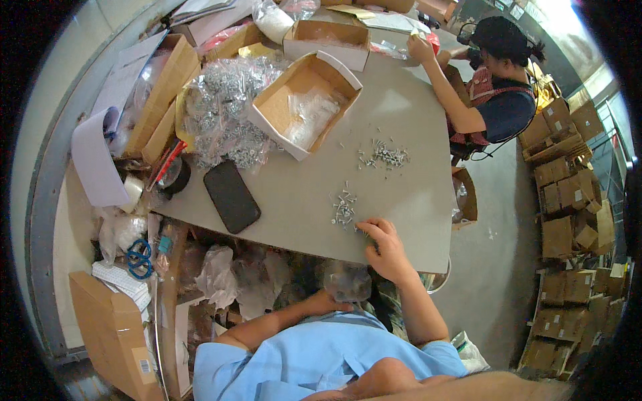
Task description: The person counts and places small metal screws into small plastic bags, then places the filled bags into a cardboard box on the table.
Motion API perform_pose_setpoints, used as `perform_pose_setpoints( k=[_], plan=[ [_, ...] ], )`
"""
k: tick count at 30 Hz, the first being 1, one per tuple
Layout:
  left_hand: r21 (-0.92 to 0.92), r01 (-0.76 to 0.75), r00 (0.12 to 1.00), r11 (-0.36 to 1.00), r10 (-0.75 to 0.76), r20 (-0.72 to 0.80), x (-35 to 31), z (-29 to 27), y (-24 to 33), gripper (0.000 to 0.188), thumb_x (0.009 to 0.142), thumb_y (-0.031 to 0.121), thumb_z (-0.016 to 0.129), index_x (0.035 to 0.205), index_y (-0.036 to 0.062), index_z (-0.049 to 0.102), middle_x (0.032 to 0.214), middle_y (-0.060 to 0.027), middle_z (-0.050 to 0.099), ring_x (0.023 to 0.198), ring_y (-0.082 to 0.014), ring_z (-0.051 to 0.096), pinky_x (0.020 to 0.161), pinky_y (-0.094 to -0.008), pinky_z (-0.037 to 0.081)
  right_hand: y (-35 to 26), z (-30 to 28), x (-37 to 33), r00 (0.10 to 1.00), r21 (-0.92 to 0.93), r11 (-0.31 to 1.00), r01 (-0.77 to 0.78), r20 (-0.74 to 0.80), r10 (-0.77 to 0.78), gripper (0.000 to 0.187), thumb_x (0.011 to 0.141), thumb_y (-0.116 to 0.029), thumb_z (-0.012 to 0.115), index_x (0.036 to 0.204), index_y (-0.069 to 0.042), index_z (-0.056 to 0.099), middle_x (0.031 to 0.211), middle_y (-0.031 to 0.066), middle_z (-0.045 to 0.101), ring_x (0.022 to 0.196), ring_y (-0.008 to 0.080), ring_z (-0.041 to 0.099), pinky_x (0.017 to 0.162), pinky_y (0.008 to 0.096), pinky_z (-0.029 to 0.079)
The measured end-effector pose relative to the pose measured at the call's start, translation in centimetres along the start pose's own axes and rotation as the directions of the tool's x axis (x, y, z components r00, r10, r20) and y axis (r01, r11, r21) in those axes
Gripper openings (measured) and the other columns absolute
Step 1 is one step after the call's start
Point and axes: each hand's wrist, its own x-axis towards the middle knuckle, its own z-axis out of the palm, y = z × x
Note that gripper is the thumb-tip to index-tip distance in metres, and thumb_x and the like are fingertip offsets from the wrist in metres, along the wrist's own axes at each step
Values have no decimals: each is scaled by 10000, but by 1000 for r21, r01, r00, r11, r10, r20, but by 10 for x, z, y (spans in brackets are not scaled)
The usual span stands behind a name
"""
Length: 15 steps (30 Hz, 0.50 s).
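Note:
Beside a small loose group of silvery screws (344, 208), my right hand (386, 246) rests at the table's near edge. Its fingertips touch the closest screws, and the thumb stands apart from the index finger. My left hand (326, 304) is low in front of my body, below the table edge, closed at the base of a clear plastic bag (348, 281). Part of its fingers is hidden, and what the bag contains is too blurred to tell. A larger pile of screws (389, 156) lies farther off on the grey table (301, 194).
A black phone (231, 196), an open cardboard box (273, 105) with clear bags, and a heap of bagged hardware (227, 100) occupy the left side. Blue-handled scissors (139, 259) lie lower left. Across the table's right side sits another person (495, 87). Cartons (568, 194) fill shelves at right.

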Motion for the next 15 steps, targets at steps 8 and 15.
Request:
perform_pose_setpoints(
  k=[8,15],
  plan=[
    [-49,75,997,996,-77,-29,-7,1,18,544,759,362,770,1167,54,583,1175,-105,596,1090,-208,528,940,-338,415,13,3,-7,989,-82,996,32,-140,-43,416,720,-49,645,1131,-65,586,1136,152,544,1011,328,550,833,387,476],
    [-88,133,989,987,-127,73,-3,-4,19,768,705,488,772,1275,48,504,1253,-155,539,1167,-292,482,997,-384,384,9,9,-4,983,-120,993,-19,-184,-3,223,754,-78,659,974,-45,641,1007,152,588,931,336,582,799,387,482]
  ],
)
